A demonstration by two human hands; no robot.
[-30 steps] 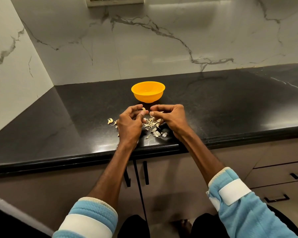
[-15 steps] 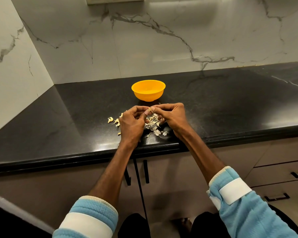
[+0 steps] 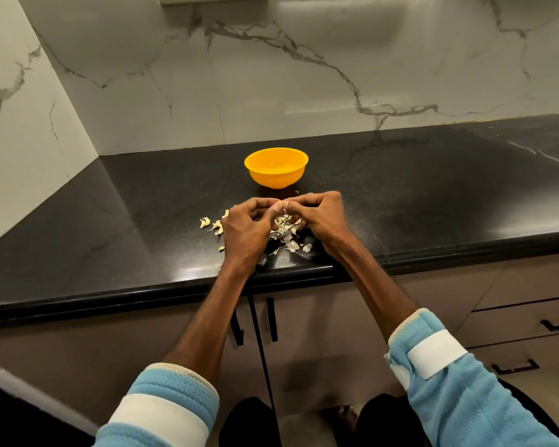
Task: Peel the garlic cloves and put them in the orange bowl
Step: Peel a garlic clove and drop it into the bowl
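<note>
A few pale garlic cloves wait leftmost on the glossy black counter. The left hand and right hand both pinch one small clove above shed papery skins. Just behind sits the round orange plastic bowl, contents unclear; peeling looks roughly midway.

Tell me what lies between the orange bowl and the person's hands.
Head view: only bare black countertop and one tiny peel scrap lie between the orange bowl and the left hand and right hand pinching a garlic clove.
</note>
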